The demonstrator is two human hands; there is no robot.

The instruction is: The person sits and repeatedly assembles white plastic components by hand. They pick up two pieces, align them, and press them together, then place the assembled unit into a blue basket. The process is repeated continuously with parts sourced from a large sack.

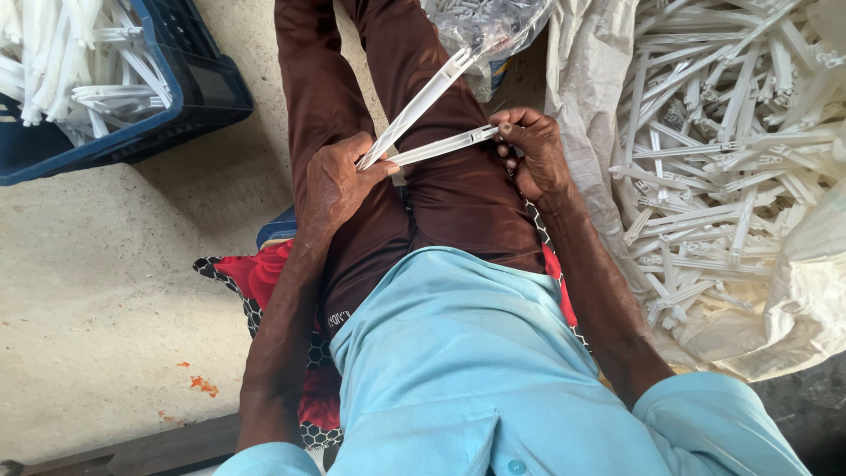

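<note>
My left hand (335,181) pinches shut on two white plastic strips (423,101) where they meet over my lap; my right hand (533,154), at three o'clock, closes on the lower strip's far end. They look light, stiff and slightly springy, so I'd grip near the ends. More lie heaped in the sack (590,79) at two o'clock.

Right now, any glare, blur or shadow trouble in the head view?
Head view: even daylight, soft shadows only. The left hand and right hand are sharp, as are the two white plastic strips they hold. The white parts in the sack run bright, edges partly washed out. The clear bag shows small glints. Slight wide-angle stretch at the corners, around the blue crate.
</note>
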